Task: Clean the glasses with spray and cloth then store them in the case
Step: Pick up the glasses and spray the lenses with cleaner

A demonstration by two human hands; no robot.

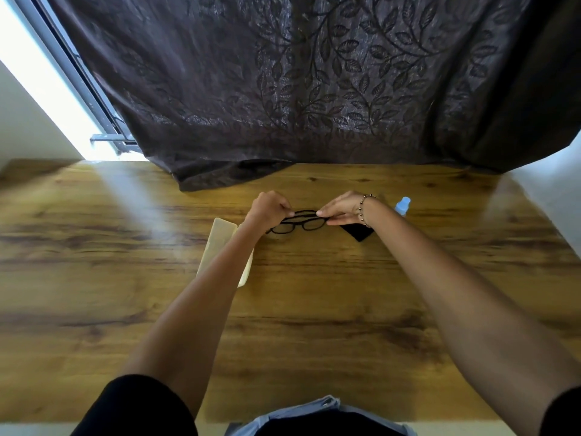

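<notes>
Black-framed glasses (pixel 297 224) are held just above the wooden table (pixel 314 294), lenses facing me. My left hand (pixel 268 209) pinches their left end and my right hand (pixel 342 209), with a bead bracelet at the wrist, pinches the right end. A cream open glasses case (pixel 217 243) lies to the left, partly hidden under my left forearm. A black cloth (pixel 358 232) lies on the table under my right wrist. A small pale blue spray bottle (pixel 402 206) stands behind my right wrist.
A dark leaf-patterned curtain (pixel 298 89) hangs behind the table and drapes onto its far edge. A bright window frame (pixel 94 99) is at the back left. The table's near edge runs close to my body.
</notes>
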